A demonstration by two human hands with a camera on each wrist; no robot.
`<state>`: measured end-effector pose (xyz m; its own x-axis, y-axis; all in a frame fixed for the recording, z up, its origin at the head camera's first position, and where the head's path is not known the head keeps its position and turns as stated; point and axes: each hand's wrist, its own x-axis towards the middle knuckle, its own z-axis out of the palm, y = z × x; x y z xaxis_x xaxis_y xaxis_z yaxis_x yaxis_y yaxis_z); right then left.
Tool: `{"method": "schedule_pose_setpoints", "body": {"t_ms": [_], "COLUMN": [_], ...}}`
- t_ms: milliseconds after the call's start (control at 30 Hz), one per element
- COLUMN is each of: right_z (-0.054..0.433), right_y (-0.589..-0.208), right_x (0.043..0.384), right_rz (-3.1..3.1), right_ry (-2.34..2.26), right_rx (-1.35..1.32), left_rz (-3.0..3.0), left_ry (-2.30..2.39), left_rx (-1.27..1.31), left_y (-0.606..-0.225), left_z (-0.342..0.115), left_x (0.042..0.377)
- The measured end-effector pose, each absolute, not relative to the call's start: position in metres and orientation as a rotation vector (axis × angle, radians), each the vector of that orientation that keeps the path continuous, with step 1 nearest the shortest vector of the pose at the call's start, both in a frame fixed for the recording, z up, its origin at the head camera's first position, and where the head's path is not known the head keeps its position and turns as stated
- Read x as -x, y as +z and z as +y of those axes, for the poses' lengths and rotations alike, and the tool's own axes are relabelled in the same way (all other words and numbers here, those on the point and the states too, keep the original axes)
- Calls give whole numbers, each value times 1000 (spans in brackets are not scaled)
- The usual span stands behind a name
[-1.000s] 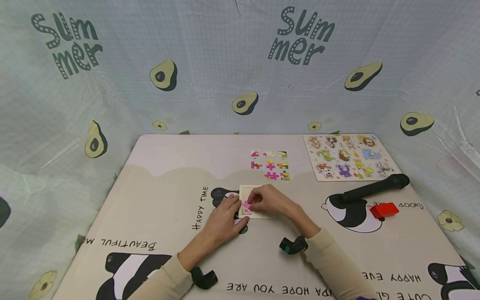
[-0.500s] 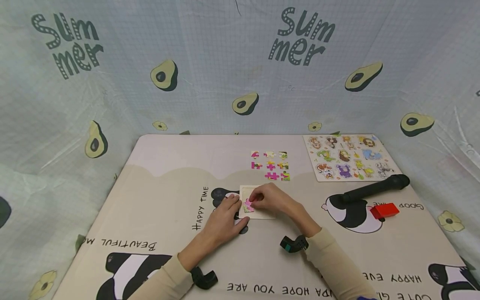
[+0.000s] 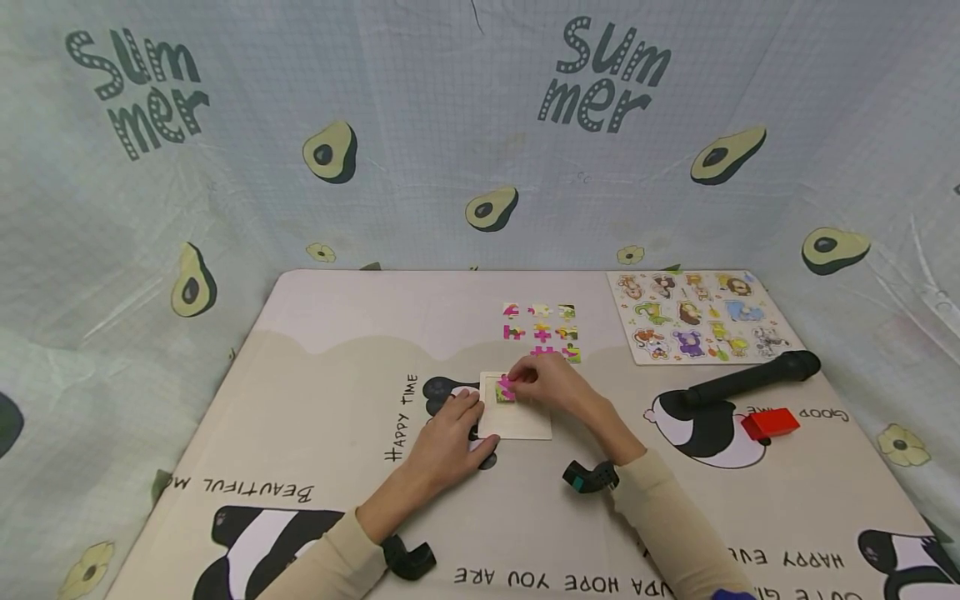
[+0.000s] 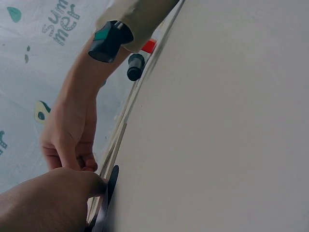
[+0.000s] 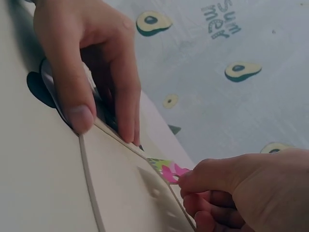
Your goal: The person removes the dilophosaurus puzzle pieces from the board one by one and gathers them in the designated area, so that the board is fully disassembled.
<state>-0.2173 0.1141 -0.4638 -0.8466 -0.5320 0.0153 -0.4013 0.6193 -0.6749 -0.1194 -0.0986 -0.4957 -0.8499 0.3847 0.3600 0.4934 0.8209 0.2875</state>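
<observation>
My right hand [image 3: 553, 385] pinches a pink and green jigsaw puzzle piece [image 3: 504, 392] between thumb and fingertips. The piece is over the upper left part of a small cream puzzle tray [image 3: 528, 425] with a raised rim. In the right wrist view the puzzle piece [image 5: 170, 170] is tilted close to the tray's far edge. My left hand [image 3: 448, 437] rests along the tray's left side, fairly straight fingers on its edge and thumb at the near corner. The left wrist view shows the tray only edge-on, largely behind the left hand [image 4: 53, 200].
Several loose jigsaw pieces [image 3: 542, 333] lie in rows behind the tray, the nearest partly behind my right hand. A board of cartoon animals [image 3: 701, 317] lies at the back right. In front of it are a black microphone [image 3: 750, 379] and a red block [image 3: 770, 423].
My right hand has moved the jigsaw piece from the tray's lower left to its upper left, away from me, and more green shows on it. The left hand has stayed in place.
</observation>
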Motion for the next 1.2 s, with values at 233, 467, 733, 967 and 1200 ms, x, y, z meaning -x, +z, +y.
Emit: {"method": "schedule_pose_setpoints", "body": {"t_ms": [233, 467, 733, 967, 1200], "right_z": [119, 120, 120, 115, 112], "right_y": [-467, -468, -467, -464, -463], "right_x": [231, 243, 259, 267, 271], "right_rz": [2740, 2802, 2844, 2852, 2836], "right_ry": [-1088, -1108, -1075, -1033, -994], "right_rx": [710, 673, 659, 625, 594], "left_rz": [-2734, -2702, -2709, -2732, -2743], "left_ry": [-551, -529, -526, -548, -558], "left_rx": [664, 673, 666, 655, 655], "left_y": [-496, -498, -498, -497, -496], "left_z": [-99, -99, -99, -100, -100], "left_x": [120, 120, 120, 119, 119]}}
